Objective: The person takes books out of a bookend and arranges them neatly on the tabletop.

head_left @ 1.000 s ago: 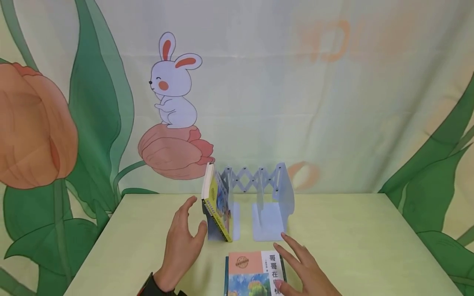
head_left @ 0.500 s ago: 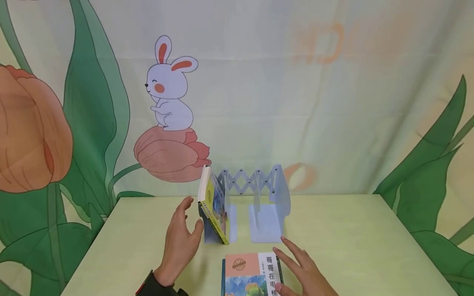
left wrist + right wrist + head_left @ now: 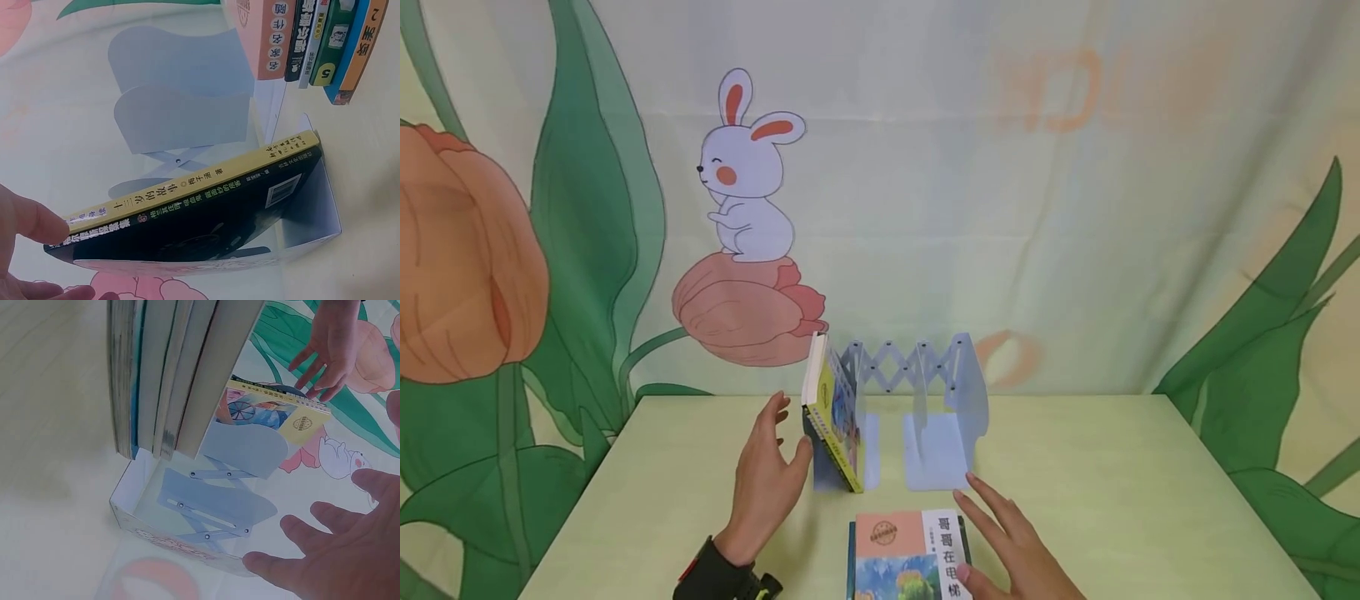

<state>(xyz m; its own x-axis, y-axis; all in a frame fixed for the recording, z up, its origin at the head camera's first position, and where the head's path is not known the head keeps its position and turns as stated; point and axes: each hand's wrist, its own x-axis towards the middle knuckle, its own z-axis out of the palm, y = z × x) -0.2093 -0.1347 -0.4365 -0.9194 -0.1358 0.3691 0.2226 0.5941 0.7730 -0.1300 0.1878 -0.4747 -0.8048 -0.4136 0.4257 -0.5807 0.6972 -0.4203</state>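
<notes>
A yellow-spined book [image 3: 838,421] and a black book [image 3: 206,225] lean together in the left section of a pale blue expanding bookend [image 3: 973,400]. My left hand [image 3: 767,487] is beside their left side, thumb and fingers loosely apart; the thumb overlaps their upper end in the left wrist view. Closer to me, a stack of several books [image 3: 898,533] lies with a pink and white cover on top. My right hand [image 3: 1018,542] is over the stack's right edge, fingers spread, holding nothing. The stack's spines, pink to orange, show in the left wrist view.
Scissor links [image 3: 889,367] join the bookend's upright plates at the back. Behind the pale yellow table [image 3: 1112,483] hangs a cloth backdrop [image 3: 925,167] printed with a rabbit and tulips. A black band [image 3: 715,573] circles my left wrist.
The head view shifts slightly. Both hands, the leaning books and the stack keep nearly the same places.
</notes>
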